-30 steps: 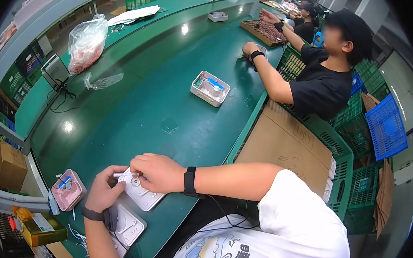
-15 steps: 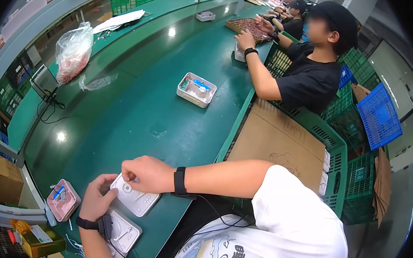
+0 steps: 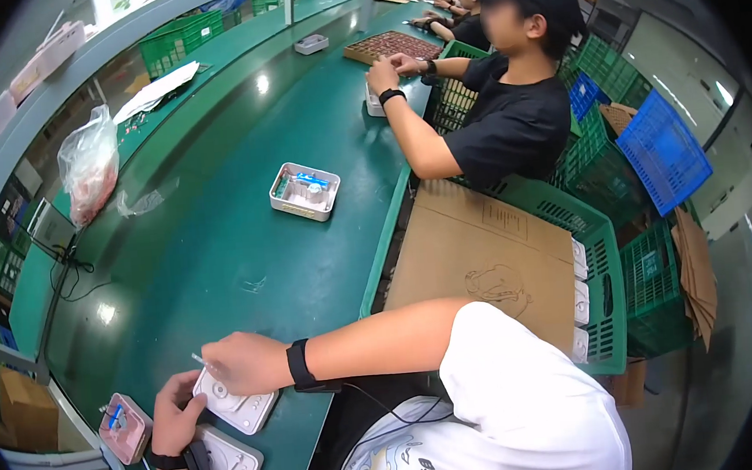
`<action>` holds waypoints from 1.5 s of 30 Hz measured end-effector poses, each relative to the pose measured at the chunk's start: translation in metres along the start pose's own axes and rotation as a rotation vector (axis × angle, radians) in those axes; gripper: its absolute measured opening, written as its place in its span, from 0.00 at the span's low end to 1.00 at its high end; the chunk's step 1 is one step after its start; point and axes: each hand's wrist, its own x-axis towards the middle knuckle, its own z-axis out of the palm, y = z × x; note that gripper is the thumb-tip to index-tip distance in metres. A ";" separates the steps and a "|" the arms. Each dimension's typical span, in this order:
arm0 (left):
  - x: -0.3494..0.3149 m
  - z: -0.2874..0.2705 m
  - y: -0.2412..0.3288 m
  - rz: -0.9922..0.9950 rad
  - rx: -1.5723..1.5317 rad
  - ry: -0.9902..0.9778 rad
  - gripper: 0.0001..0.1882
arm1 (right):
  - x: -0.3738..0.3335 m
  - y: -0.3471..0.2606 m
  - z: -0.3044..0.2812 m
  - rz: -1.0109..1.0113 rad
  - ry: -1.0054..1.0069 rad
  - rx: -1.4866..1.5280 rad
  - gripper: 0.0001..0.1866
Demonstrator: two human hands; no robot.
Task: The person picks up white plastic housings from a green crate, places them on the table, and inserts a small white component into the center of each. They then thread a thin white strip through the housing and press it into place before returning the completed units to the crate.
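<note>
A white plastic panel (image 3: 247, 411) with a round disc and small knobs lies on the green table at lower left. My left hand (image 3: 177, 419) grips its left edge, thumb on the top face. Above its far edge, my right hand (image 3: 249, 362) is closed, and a small thin pale piece (image 3: 199, 359) juts out from its fingertips. My fingertips hide the rest of that piece. A second white panel (image 3: 235, 463) of the same look lies nearer to me, partly under my left wrist.
A pink open case (image 3: 126, 429) stands left of my left hand; a white open case (image 3: 305, 191) with a blue part sits mid-table. A clear bag (image 3: 91, 169) lies far left. At right, a person (image 3: 507, 110) works beside a green crate (image 3: 608, 292) topped with cardboard (image 3: 475, 254).
My right hand has lifted off the panel's disc toward its far edge, and a thin pale piece now shows at its fingertips. The whole view has shifted; my left hand stays on the panel.
</note>
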 end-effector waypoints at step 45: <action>-0.003 0.005 -0.002 0.070 0.088 0.064 0.22 | -0.001 -0.024 -0.030 0.102 -0.201 -0.051 0.09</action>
